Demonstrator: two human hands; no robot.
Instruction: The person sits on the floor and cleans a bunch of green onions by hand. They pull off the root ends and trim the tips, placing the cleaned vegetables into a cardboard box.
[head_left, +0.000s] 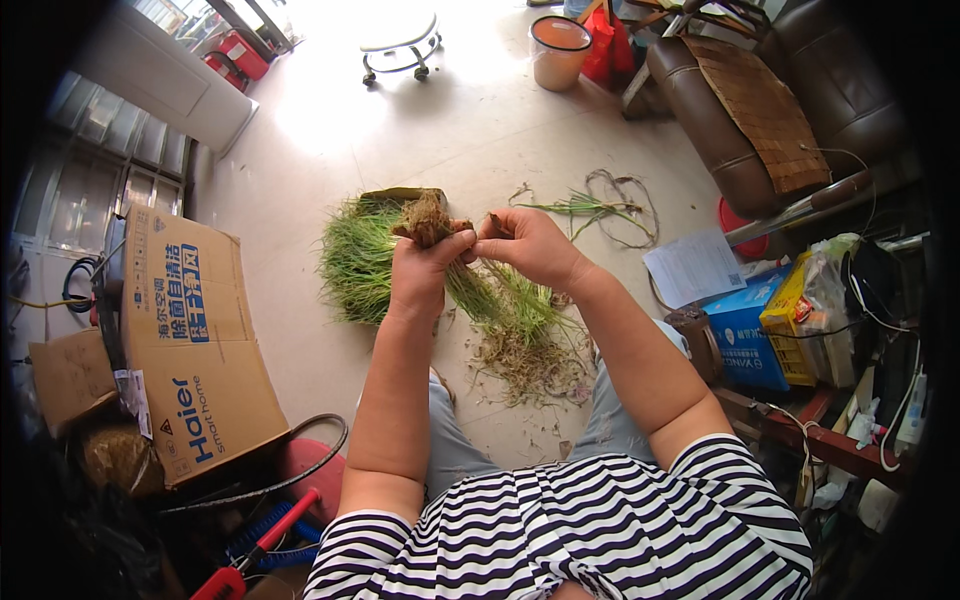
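My left hand (421, 274) grips a bunch of thin green plants (472, 292), probably chives or young scallions. Their brown, soil-covered roots (424, 217) point up and away from me, and the green leaves hang down to the right. My right hand (529, 246) meets the left thumb, its thumb and fingers pinched on a thin plant stalk, partly hidden by the fingers. A large heap of the same green plants (356, 262) lies on the floor beyond my left hand. Below the hands, between my legs, is a pile of brown trimmings and loose leaves (525, 360).
A few loose green stalks (592, 204) and a dark cord loop (654, 217) lie at right. A Haier cardboard box (202, 337) stands at left. A bucket (559, 56), a wheeled stool (401, 45), a brown padded chair (720, 127) and a yellow crate (784, 330) surround the floor.
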